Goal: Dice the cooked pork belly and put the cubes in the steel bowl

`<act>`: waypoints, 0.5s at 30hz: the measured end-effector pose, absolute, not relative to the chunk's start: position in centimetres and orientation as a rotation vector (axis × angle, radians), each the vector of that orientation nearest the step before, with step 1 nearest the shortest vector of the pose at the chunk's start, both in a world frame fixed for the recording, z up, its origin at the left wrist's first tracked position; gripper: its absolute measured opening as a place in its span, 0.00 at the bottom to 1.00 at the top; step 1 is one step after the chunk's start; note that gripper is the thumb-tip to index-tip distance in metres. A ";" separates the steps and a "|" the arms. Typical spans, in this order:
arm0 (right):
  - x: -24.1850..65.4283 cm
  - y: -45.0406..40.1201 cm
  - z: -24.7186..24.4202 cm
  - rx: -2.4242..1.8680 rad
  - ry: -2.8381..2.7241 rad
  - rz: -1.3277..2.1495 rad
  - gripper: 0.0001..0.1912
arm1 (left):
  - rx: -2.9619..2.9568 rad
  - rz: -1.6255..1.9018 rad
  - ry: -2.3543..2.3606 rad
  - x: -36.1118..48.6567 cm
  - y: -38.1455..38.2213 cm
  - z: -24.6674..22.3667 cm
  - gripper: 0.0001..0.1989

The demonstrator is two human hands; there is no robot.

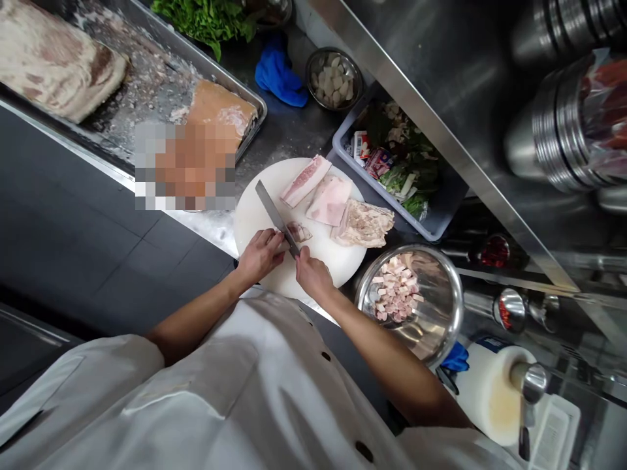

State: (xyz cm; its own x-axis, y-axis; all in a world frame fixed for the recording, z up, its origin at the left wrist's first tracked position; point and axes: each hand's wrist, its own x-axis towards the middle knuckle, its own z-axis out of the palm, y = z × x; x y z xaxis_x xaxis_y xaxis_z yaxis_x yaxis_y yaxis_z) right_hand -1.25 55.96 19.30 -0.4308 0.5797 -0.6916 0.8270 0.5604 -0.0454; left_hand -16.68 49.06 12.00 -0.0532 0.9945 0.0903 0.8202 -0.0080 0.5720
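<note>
Over the round white cutting board (249, 228), my right hand (313, 274) is closed on the handle of a knife (273, 210), whose blade points up and left. Beside the blade, my left hand (259, 256) has its fingers bent on a small pale piece of meat, largely hidden beneath them. Small cut meat pieces (298, 232) lie just past the blade. Farther back on the board rest a long pork strip (306, 181), a pale pork block (330, 200) and a wrinkled slab of pork (365, 224).
A steel bowl (441, 294) of diced meat stands right of the board. Behind are a grey bin (392, 205) of scraps, a small bowl (334, 78), a blue cloth (280, 70) and a metal tray (252, 134) with large meat slabs. A steel shelf edge (416, 94) crosses the upper right.
</note>
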 end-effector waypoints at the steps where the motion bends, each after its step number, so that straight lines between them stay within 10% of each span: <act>1: -1.3 56.1 19.5 1.127 2.180 -0.519 0.18 | 1.891 0.687 1.936 -16.7 49.0 12.1 0.18; 15: 6.0 52.7 30.6 0.989 2.040 -0.515 0.15 | 1.906 0.705 1.973 -17.2 48.1 10.6 0.19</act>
